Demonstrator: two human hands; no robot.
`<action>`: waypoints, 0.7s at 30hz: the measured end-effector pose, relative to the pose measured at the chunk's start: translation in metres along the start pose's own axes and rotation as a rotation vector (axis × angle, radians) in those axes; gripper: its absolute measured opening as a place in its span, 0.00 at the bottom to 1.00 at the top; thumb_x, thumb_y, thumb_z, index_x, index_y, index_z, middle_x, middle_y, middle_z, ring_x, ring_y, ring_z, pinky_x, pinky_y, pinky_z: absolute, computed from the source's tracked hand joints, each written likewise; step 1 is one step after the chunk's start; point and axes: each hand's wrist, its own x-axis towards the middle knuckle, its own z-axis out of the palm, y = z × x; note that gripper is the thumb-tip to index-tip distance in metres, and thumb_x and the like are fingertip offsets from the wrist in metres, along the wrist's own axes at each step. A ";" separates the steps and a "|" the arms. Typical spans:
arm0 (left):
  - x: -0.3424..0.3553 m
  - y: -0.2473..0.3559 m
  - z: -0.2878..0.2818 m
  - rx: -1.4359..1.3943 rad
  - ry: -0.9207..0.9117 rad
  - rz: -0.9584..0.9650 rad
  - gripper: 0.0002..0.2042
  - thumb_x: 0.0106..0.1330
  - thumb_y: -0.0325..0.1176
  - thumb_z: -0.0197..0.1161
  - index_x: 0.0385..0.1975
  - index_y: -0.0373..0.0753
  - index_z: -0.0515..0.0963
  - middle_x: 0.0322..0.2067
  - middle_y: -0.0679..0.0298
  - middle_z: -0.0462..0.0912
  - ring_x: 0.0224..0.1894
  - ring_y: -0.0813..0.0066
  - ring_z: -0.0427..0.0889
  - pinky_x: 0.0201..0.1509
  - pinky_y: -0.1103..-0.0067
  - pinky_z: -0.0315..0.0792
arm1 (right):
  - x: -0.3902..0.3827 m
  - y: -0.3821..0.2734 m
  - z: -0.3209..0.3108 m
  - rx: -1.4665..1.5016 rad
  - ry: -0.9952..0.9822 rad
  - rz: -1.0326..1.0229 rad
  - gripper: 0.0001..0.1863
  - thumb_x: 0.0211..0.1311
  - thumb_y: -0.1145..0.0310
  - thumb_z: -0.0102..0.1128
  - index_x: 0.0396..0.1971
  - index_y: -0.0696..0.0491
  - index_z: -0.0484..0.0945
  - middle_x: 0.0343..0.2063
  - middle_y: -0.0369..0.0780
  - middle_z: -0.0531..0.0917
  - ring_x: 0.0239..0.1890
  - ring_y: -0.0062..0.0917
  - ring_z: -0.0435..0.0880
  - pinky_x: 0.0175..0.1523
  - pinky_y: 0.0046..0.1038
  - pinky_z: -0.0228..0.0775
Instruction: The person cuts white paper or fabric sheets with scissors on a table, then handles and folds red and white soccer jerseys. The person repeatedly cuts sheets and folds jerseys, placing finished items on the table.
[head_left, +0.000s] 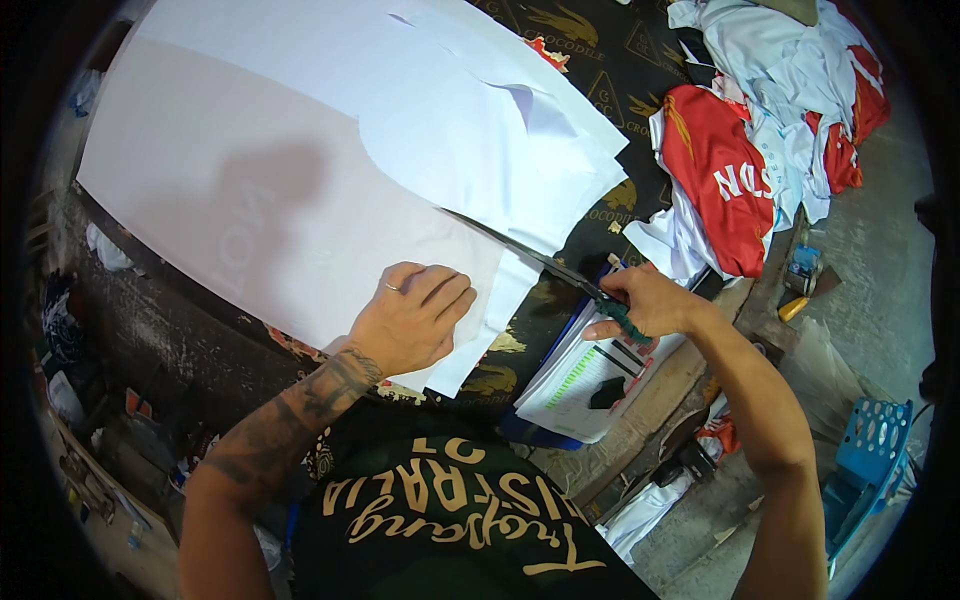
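Observation:
Layered white fabric (220,100) covers the upper left of the dark printed work surface (643,130), its top layer cut along a curved line. My left hand (420,310) rests palm down on the fabric's lower part, fingers bent and pressed on it, thumb mostly hidden; I cannot tell if it pinches any. My right hand (640,305) is closed on scissors with dark green-wrapped handles (615,313), whose long blades lie along the cut at the fabric's right side. Beneath that hand is a blue folder with printed sheets (570,395).
Red and white garments (712,190) are heaped at the upper right. A yellow-handled tool (795,305) lies beside them. A blue plastic perforated object (868,450) stands at lower right. Assorted clutter surrounds the surface's left edge.

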 end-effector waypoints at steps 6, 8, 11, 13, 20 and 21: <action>0.000 0.000 -0.001 -0.002 0.036 0.019 0.23 0.59 0.42 0.66 0.55 0.43 0.82 0.58 0.69 0.79 0.63 0.70 0.73 0.67 0.62 0.65 | 0.022 -0.029 0.005 -0.011 0.011 -0.075 0.39 0.47 0.33 0.84 0.20 0.58 0.78 0.17 0.41 0.75 0.24 0.29 0.77 0.33 0.37 0.68; -0.002 0.000 -0.001 0.005 0.031 0.012 0.23 0.59 0.42 0.66 0.55 0.43 0.83 0.58 0.69 0.79 0.64 0.69 0.73 0.66 0.62 0.65 | 0.026 -0.035 0.010 -0.062 0.010 -0.035 0.37 0.49 0.36 0.84 0.20 0.57 0.77 0.15 0.37 0.72 0.22 0.25 0.73 0.31 0.34 0.64; -0.004 -0.003 0.000 -0.022 0.056 0.018 0.23 0.59 0.41 0.66 0.55 0.42 0.82 0.58 0.68 0.80 0.63 0.69 0.73 0.66 0.61 0.65 | 0.034 -0.046 0.020 0.052 0.073 -0.105 0.38 0.49 0.35 0.84 0.21 0.58 0.77 0.16 0.36 0.72 0.23 0.24 0.71 0.31 0.33 0.64; -0.005 -0.005 0.001 -0.038 0.098 0.025 0.23 0.59 0.41 0.65 0.55 0.41 0.82 0.57 0.67 0.80 0.62 0.68 0.74 0.66 0.61 0.65 | 0.038 -0.055 0.025 0.066 0.097 -0.117 0.38 0.50 0.35 0.83 0.22 0.59 0.78 0.16 0.37 0.72 0.23 0.26 0.70 0.32 0.35 0.65; 0.003 -0.013 -0.027 -0.398 -0.007 -0.096 0.20 0.60 0.37 0.66 0.52 0.38 0.81 0.55 0.60 0.80 0.63 0.63 0.74 0.67 0.62 0.65 | 0.047 -0.095 0.049 0.139 0.121 -0.049 0.42 0.47 0.28 0.80 0.29 0.60 0.82 0.22 0.46 0.82 0.29 0.36 0.82 0.40 0.39 0.74; 0.001 -0.017 -0.037 -0.591 0.021 -0.116 0.20 0.59 0.33 0.67 0.52 0.38 0.80 0.53 0.59 0.80 0.63 0.60 0.75 0.68 0.60 0.65 | 0.045 -0.102 0.055 0.133 0.123 -0.017 0.43 0.47 0.28 0.80 0.31 0.61 0.83 0.24 0.48 0.84 0.30 0.39 0.84 0.41 0.39 0.75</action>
